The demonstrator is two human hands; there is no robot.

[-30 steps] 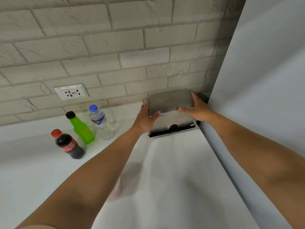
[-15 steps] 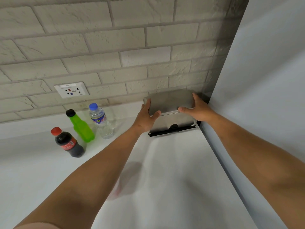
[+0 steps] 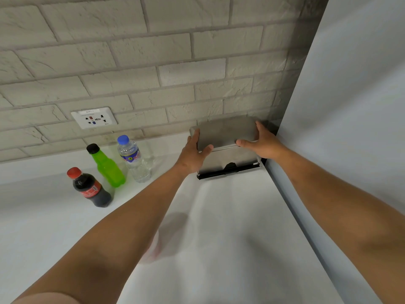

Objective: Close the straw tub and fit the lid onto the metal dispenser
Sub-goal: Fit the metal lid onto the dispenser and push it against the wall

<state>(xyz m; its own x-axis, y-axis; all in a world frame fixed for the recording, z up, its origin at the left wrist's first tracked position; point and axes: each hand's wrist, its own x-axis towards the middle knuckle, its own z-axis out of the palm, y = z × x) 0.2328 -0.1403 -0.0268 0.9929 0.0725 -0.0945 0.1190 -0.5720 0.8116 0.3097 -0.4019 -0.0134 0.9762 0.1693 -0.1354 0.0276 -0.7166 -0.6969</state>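
A brushed metal dispenser (image 3: 234, 160) stands in the back right corner of the white counter, against the brick wall. Its flat metal lid (image 3: 225, 132) rests on top of the box. My left hand (image 3: 192, 154) grips the lid's left end, thumb on the front edge. My right hand (image 3: 262, 142) holds the lid's right end, fingers over the far corner. A black slot runs along the dispenser's base. No straw tub is in view.
Three bottles stand left of the dispenser: a cola bottle (image 3: 91, 188), a green bottle (image 3: 107, 166) and a water bottle (image 3: 133, 160). A wall socket (image 3: 94, 117) sits above them. A tall grey panel (image 3: 350, 128) borders the white counter (image 3: 230, 238) on the right.
Both hands stay on the lid in the same grip. Only the camera has shifted slightly.
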